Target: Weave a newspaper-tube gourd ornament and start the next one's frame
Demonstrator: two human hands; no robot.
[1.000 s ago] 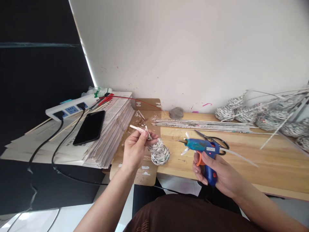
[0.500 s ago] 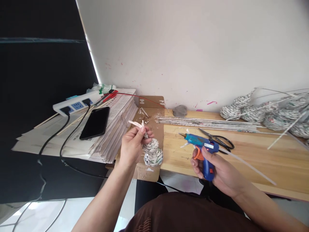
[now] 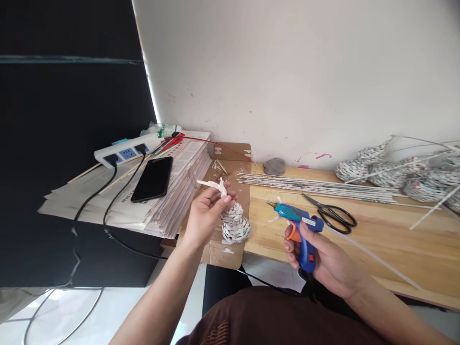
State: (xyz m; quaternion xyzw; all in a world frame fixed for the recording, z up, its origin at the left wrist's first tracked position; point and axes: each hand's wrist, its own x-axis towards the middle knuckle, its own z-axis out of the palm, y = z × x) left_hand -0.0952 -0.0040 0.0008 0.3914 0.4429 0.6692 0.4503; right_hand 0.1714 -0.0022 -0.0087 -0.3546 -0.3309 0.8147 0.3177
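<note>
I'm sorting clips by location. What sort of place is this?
Probably a small craft corner, though whether home or workshop I can't tell. The right hand holds a glue gun, thin paper sticks lie on the wooden table, and woven pieces sit by the wall.

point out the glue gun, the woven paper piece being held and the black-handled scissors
glue gun (image 3: 288, 212): head view, on its blue barrel
woven paper piece (image 3: 235, 226): head view, on its woven body
black-handled scissors (image 3: 321, 207): head view, where the blades meet the handles
</note>
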